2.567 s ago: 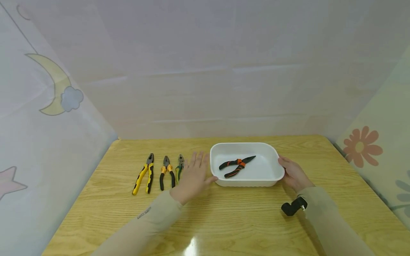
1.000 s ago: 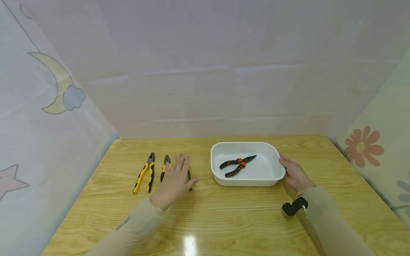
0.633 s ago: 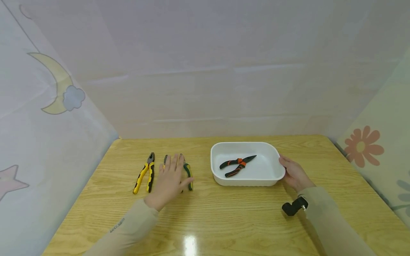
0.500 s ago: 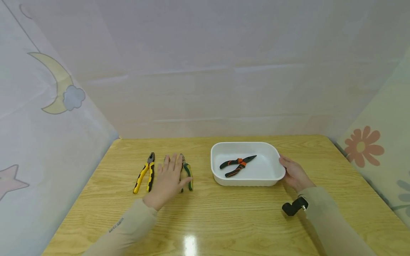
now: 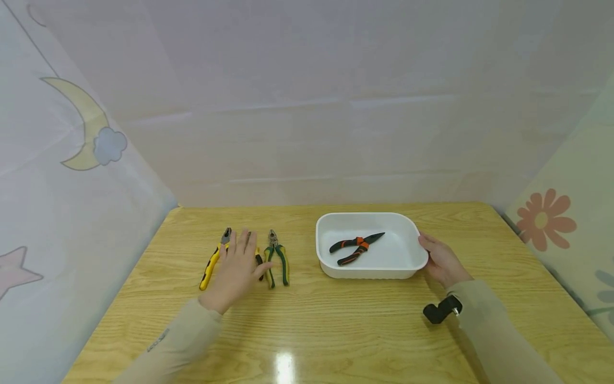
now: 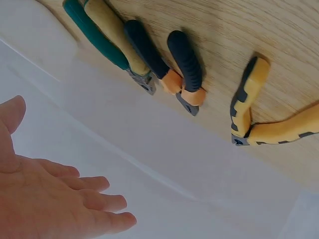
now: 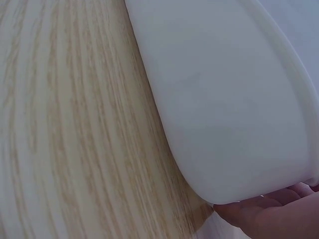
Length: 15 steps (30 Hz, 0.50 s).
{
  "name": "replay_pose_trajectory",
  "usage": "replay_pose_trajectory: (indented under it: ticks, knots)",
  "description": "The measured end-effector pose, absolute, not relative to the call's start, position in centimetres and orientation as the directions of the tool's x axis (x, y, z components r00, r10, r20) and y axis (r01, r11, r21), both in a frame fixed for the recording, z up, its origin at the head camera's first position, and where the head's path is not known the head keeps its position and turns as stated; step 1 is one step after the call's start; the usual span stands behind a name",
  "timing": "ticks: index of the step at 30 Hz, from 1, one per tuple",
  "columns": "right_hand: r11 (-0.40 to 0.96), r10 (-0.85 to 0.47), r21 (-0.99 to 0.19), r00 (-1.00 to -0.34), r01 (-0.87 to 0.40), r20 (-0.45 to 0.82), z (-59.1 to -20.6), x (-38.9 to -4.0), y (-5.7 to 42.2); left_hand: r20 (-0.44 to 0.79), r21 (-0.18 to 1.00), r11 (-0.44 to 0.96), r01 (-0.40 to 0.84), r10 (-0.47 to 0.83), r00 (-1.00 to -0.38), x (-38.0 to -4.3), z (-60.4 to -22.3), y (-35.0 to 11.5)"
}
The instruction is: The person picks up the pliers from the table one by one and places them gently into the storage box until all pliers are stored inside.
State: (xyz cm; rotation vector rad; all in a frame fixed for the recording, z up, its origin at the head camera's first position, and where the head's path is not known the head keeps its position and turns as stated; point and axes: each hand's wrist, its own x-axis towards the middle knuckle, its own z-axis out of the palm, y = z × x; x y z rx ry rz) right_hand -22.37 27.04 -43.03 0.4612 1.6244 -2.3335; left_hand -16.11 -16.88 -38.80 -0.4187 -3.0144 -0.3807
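My left hand [image 5: 235, 272], fingers straight and spread, hovers over the left part of the table. In the left wrist view it stands apart from the pliers. The hand partly hides yellow-and-black combination pliers [image 5: 208, 272] and smaller orange-and-black pliers [image 6: 184, 64]. Just right of it lie green-and-yellow pliers [image 5: 285, 266]. My right hand [image 5: 442, 262] holds the right end of a white plastic bin [image 5: 369, 274], thumb at the rim; some fingers are hidden behind its wall. Inside the bin lie black-and-orange long-nose pliers [image 5: 361, 249].
All of this stands on a wood-grain table [image 5: 336, 330]. A pale cloth backdrop [image 5: 307, 133] rises behind the table's far edge, with side cloths left and right. A black device [image 5: 441, 309] is strapped to my right wrist.
My left hand has moved left from beside the bin, across the green and orange pliers, toward the yellow pair, uncovering the green ones. The right hand and bin have stayed put.
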Motion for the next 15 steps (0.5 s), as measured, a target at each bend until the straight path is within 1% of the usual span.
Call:
replay_pose_trajectory:
  ticks: [4, 10, 15]
  knots:
    - [-0.334, -0.034, -0.857, -0.914, 0.392, -0.404, -43.0, -22.3, 27.1, 0.128, 0.217, 0.938, 0.272, 0.249, -0.960, -16.1, -38.9, -17.4]
    - [-0.343, -0.039, -0.853, -0.914, 0.392, -0.404, -43.1, -22.3, 27.1, 0.117, 0.268, 0.932, 0.245, 0.220, -0.968, -16.1, -39.2, -18.1]
    - [-0.339, -0.030, -0.857, -0.915, 0.387, -0.401, -43.1, -22.2, 27.1, 0.133, 0.262, 0.935, 0.240, 0.211, -0.968, -16.2, -39.7, -19.0]
